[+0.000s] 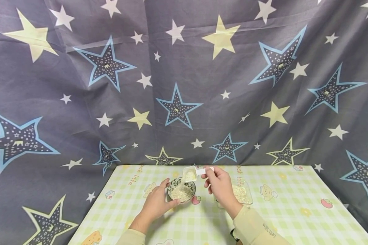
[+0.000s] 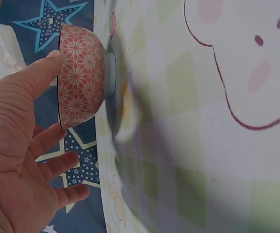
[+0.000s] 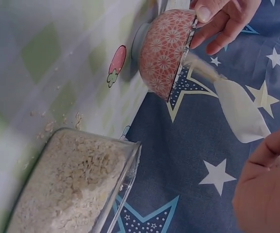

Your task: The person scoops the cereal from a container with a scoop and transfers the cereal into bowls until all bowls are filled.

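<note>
My left hand (image 1: 156, 203) steadies a small bowl (image 2: 83, 75) at its rim, thumb on one side and a finger on the other. The remaining fingers spread loosely beside it. Outside, the bowl has a red-and-white flower pattern; inside it is dark-patterned and holds oat flakes (image 1: 181, 194). My right hand (image 1: 221, 188) pinches the handle of a white scoop (image 3: 239, 110), tilted over the bowl's far right rim. Oats stream (image 3: 203, 68) from the scoop's lip into the bowl, and some still lie in the scoop.
A clear rectangular container (image 3: 132, 160) of oats stands on the right, partly behind my right forearm. Loose flakes (image 3: 79, 120) lie beside it on the green-checked tablecloth (image 1: 291, 221). A dark curtain with stars (image 1: 184, 68) hangs behind the table's far edge.
</note>
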`<state>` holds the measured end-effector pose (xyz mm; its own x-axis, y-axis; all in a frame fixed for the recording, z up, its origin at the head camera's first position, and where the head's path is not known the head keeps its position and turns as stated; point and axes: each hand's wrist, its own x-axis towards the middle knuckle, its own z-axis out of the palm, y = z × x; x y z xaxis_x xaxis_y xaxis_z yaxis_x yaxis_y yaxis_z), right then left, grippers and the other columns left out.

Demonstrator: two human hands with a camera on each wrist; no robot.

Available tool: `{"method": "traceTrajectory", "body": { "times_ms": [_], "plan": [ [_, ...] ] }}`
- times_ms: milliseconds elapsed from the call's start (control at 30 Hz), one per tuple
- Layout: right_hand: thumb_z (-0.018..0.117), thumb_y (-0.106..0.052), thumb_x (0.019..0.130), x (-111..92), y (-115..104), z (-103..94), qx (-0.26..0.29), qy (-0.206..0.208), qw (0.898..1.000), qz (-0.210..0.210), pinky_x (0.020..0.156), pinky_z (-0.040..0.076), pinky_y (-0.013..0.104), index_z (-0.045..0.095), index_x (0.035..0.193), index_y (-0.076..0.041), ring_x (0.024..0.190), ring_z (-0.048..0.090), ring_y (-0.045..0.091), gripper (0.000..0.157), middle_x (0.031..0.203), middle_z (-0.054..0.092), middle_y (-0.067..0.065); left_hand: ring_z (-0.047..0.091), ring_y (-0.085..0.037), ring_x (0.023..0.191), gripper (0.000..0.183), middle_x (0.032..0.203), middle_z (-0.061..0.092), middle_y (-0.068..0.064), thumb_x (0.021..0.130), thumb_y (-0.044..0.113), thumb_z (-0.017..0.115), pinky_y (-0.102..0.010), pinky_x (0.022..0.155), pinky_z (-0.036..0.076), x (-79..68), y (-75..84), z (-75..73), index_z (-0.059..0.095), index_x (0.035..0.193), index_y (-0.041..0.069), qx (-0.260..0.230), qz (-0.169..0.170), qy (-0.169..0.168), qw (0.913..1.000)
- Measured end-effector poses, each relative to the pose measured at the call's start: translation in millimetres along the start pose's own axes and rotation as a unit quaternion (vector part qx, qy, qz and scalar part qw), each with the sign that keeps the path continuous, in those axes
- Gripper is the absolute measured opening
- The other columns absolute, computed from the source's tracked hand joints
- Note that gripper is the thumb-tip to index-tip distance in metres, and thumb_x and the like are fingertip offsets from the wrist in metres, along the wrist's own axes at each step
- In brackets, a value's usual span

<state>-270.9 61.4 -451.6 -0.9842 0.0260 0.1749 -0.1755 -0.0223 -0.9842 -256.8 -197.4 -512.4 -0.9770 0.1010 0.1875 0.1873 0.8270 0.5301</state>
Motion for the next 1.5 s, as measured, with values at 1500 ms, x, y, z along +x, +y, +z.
{"method": "traceTrajectory", "body": {
  "times_ms": [1500],
  "plan": [
    [0.079,-0.021,0.092,-26,39,-19.9,-0.403,-0.075,0.751,-0.518,0.058,0.051,0.012,0.076,0.13,-0.023,0.067,0.063,0.0,0.039,0.1,0.075,-0.009,0.06,-0.047,0.135,0.103,0.153,0.064,-0.012,0.085,0.051,0.088,-0.068,0.112,0.049,-0.5,2.6,-1.2,0.04,0.162,0.002,-0.006,-0.008,-0.011,0.9999]
  ]
}}
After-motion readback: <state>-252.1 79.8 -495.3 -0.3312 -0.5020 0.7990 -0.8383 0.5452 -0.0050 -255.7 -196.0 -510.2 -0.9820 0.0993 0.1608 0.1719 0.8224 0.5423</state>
